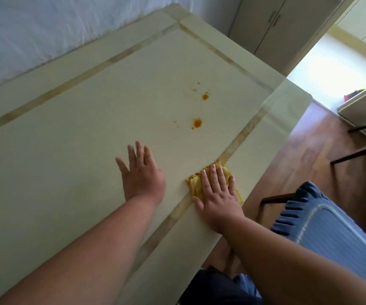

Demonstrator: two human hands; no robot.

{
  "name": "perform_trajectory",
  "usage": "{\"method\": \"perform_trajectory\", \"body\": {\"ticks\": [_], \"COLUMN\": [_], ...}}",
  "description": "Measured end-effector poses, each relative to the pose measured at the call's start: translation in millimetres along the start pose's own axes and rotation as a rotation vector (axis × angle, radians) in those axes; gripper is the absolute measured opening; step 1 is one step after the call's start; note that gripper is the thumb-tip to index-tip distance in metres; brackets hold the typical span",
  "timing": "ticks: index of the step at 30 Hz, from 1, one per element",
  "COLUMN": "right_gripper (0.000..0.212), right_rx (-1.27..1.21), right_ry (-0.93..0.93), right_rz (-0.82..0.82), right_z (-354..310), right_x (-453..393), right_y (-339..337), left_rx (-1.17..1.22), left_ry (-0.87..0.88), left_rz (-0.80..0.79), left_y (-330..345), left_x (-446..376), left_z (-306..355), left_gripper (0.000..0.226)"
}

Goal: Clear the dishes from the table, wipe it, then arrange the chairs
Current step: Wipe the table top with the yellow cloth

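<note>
Pale and bare of dishes, the tabletop [72,111] fills most of the view, so the clearing step is judged done and the wiping is in hand. Near its right edge a yellow cloth [199,183] is pressed flat under the right hand [218,194], whose fingers are straight and spread over it; nothing is gripped, the cloth being pinned by the palm so that it can be pushed along the surface. It lies across the tan inlay strip [239,144] that runs parallel to that edge. The left hand [142,175] is laid beside it, a little apart, palm down on the bare surface with fingers splayed and holding nothing; it seems placed there as a brace for the lean over the table.

Farther out, orange stains [197,123] are left on the surface, well ahead of the cloth, with a second cluster of spots [205,96] beyond. These are judged the next target, and a forward push of the cloth would be called for, with enough pressure that the marks are lifted and not smeared.

Off the right edge a chair [331,230] with a blue cushion is stood askew on the wood floor [305,150], turned away from the table, and part of another chair [358,150] is seen behind it; arranging them is not yet done. Grey cupboards [272,25] are seen at the far end.
</note>
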State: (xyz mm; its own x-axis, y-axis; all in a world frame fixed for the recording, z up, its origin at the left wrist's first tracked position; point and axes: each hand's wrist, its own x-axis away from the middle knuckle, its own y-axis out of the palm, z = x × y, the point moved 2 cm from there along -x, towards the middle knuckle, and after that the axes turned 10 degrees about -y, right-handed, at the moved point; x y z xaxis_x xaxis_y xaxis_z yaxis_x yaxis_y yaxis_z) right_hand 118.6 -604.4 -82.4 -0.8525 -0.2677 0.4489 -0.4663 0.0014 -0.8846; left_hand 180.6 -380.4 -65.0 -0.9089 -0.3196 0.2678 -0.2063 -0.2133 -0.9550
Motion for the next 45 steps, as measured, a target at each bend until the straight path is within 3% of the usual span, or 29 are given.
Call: {"method": "perform_trajectory", "body": {"ticks": [8,18,25,29,45], "right_gripper": [0.087,0.08,0.081,0.082,0.084], "right_rx": [-0.077,0.075,0.11,0.12,0.153], "right_ry": [0.129,-0.232,-0.351,-0.403,-0.468], "right_rz": [-0.006,0.039,0.127,0.155,0.199], "right_z": [-9,-3,-33,-59,-171], "right_x": [-49,-199,-308,-367,-531], "right_y": [-13,-80,-127,-152,-216], "left_rx": [0.083,0.148,0.078,0.068,0.007], "left_ry": [-0.138,-0.332,-0.351,-0.422,-0.384], "left_rz": [0.105,0.255,0.28,0.296,0.331], "left_y": [-12,-28,-41,-36,-23], "left_x": [-56,-190,-277,-289,-296], "left_z": [-20,-43,-33,-43,-45], "left_gripper": [0.068,0.066,0.065,0.068,0.072]}}
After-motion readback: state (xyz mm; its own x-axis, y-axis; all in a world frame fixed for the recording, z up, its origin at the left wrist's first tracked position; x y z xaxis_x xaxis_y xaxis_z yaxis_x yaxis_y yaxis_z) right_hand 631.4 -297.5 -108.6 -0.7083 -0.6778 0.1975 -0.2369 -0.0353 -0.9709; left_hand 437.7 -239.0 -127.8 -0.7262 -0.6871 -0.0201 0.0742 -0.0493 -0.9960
